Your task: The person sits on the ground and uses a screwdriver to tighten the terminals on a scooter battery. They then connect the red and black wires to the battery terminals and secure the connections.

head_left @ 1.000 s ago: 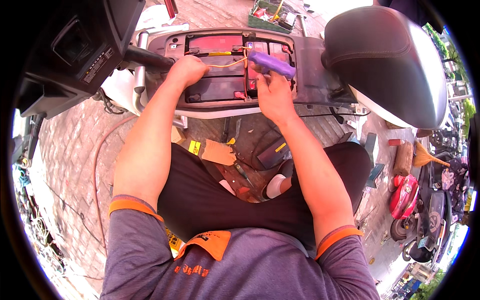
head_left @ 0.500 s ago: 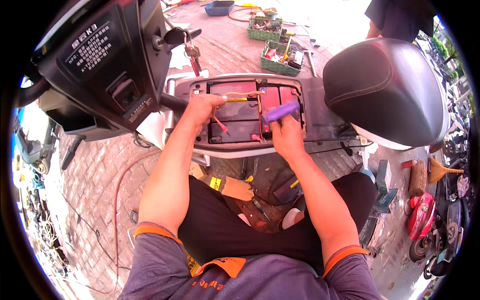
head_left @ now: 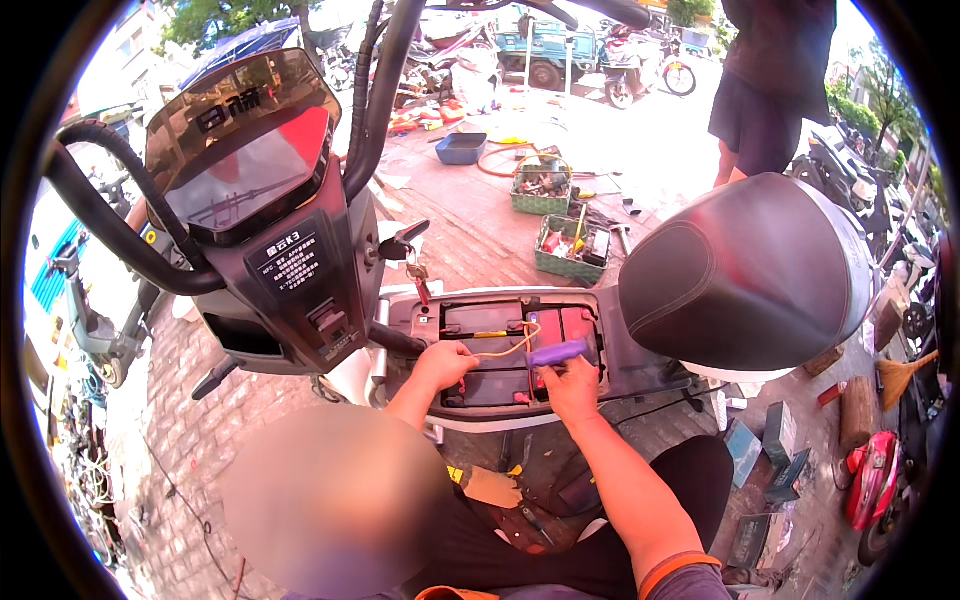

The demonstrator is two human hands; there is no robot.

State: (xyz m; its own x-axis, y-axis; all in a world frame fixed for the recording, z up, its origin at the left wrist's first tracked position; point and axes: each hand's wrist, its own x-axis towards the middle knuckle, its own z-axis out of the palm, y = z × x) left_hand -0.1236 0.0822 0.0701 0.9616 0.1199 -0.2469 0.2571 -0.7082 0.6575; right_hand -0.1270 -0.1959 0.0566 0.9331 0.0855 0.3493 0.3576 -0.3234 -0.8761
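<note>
An electric scooter stands across in front of me, its floorboard compartment (head_left: 490, 424) uncovered and packed with dark batteries (head_left: 492, 386). My left hand (head_left: 440, 368) is over the left part of the compartment, fingers pinched on a tan wire (head_left: 500, 354). The wire runs right and curls up over the batteries. My right hand (head_left: 573, 388) grips a purple bar-shaped object (head_left: 557, 353), held crosswise above the right-hand batteries; its exact kind is unclear. Beneath it, whatever it may touch is hidden. A blurred oval covers much of my left forearm.
The steering column (head_left: 290, 270) with hanging keys (head_left: 420, 280) rises at left, and the black seat (head_left: 740, 270) is at right. Beyond are green baskets (head_left: 570, 268) of tools and a blue tray (head_left: 461, 150). A person (head_left: 770, 100) stands at the back right. Cardboard (head_left: 493, 489) lies near my legs.
My view has tilted up, showing the handlebars and the street beyond. My left hand has shifted toward the right hand, keeping the wire. The purple object remains in my right hand.
</note>
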